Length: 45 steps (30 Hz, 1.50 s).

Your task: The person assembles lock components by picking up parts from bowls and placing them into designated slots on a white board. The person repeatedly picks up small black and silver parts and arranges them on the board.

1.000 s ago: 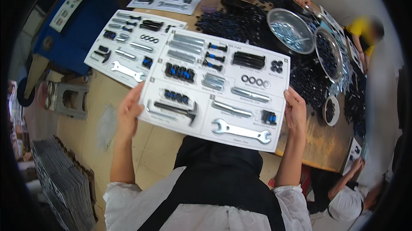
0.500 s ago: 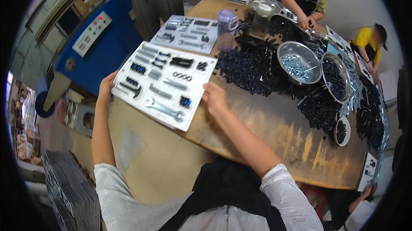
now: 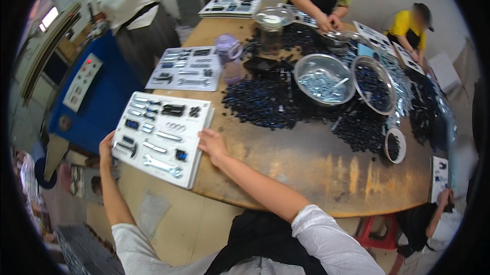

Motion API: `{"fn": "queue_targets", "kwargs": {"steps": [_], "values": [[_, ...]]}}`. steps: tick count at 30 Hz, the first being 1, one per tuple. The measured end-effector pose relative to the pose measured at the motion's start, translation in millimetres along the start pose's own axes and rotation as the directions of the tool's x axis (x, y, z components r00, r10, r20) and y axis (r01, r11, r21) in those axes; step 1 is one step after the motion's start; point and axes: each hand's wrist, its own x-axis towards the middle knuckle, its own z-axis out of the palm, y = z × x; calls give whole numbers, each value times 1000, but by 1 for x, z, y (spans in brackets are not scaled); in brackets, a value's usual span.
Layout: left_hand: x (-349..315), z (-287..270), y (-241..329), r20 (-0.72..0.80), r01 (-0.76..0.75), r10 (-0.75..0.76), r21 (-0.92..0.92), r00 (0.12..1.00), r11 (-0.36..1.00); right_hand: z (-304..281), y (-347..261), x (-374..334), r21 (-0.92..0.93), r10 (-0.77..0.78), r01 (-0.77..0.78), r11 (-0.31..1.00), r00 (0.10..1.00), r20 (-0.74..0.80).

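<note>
Both my hands are closed on a short stack of white tool trays, held over the near left edge of the table and tilted. My left hand grips the left edge, with part of its fingers hidden behind. My right hand holds the right edge, where stacked layers show. On the top tray lie a silver open-ended wrench, a small dark hammer, a row of rings, and several black, blue and silver pieces. Just beyond lies another filled white tray.
A purple bottle and a clear jug stand beyond heaps of small black parts. Metal bowls hold parts. A tray stack lies at the far edge. Several people surround the table; a red stool stands below.
My hands have brought the tray stack toward the table edge, lower and further left in view. The view has turned right, and a standing person now shows more fully at the upper left.
</note>
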Motion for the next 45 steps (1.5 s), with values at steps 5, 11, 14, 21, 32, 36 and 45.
{"fn": "queue_targets", "kwargs": {"steps": [5, 11, 14, 21, 32, 36, 45], "values": [[11, -123, -25, -217, -203, 311, 408, 925, 890, -66, -46, -30, -205, 39, 43, 978, 925, 378], [-57, 18, 31, -206, -404, 479, 319, 854, 857, -244, -133, -160, -447, -662, 559, 698, 742, -106], [-129, 137, 88, 59, -500, 519, 377, 853, 780, -367, -198, -242, -588, -807, 663, 464, 43, -589], [-241, 295, 83, 352, -544, 424, 400, 834, 737, -433, -176, -368, -892, -923, 339, 299, -135, -360], [-330, 390, -150, 836, -596, 31, 365, 548, 715, -389, 40, -372, -993, -705, 114, 35, 707, 56], [-333, 393, -208, 800, -624, 147, 322, 581, 712, -428, 74, -344, -988, -545, 134, -80, 824, 156], [-327, 393, -212, 798, -632, 134, 349, 587, 691, -416, 78, -356, -982, -474, 1, 187, 876, -89]]}}
